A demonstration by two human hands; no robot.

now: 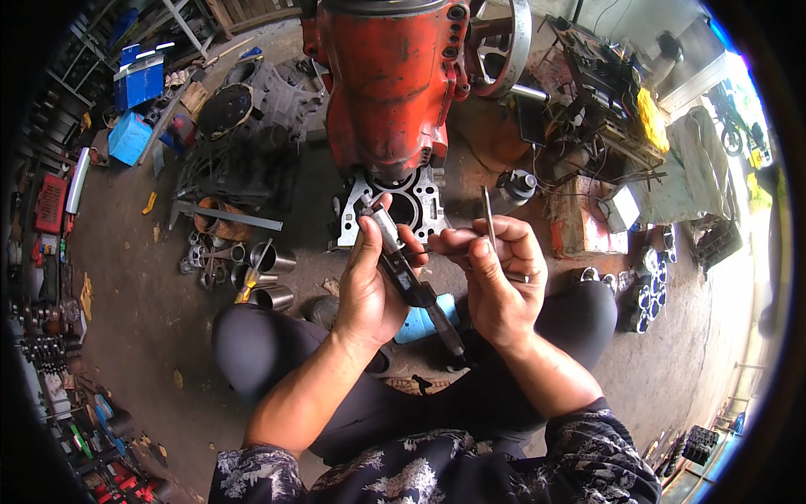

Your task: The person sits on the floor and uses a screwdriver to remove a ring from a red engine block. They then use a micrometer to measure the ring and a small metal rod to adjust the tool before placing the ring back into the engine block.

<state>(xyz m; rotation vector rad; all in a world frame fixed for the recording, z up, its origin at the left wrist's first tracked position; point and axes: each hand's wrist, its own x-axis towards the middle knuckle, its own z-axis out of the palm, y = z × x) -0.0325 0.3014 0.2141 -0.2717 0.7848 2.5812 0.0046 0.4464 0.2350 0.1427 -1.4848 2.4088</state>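
Left hand [365, 301] mid-frame, half-curled round a black-and-silver tool [409, 286], right hand [506, 290] right of centre, curled, pinching a thin rod [488, 210]

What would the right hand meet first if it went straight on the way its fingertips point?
Leftward from the right hand, probably the fingertips of the left hand, then the black-and-silver tool they hold; depth is unclear in this single view.

Blown-out daylight glare at right, dimmer left, fisheye-bent edges.
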